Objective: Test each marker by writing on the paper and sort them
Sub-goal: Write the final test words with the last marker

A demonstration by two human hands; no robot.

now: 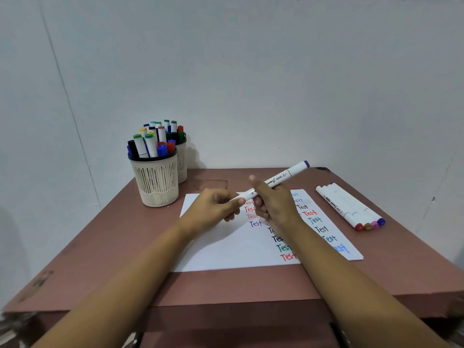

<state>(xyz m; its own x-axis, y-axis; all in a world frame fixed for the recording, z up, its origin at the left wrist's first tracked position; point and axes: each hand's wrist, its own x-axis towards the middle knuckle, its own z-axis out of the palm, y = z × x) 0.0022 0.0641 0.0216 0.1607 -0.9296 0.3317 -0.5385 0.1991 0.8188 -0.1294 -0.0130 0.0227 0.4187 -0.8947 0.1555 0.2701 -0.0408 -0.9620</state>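
A white marker with a purple end cap slants over the paper, purple end up and to the right. My right hand grips its middle. My left hand pinches its lower left end. Under both hands lies a white sheet of paper with "Test" written several times in red, purple, black, green and blue. Several white markers lie side by side on the table right of the paper, their red, brown, pink and blue caps toward me.
Two cream mesh cups stand at the back left: the front cup and the rear cup hold several capped markers upright. The reddish-brown table ends close to a white wall behind and at a front edge near me.
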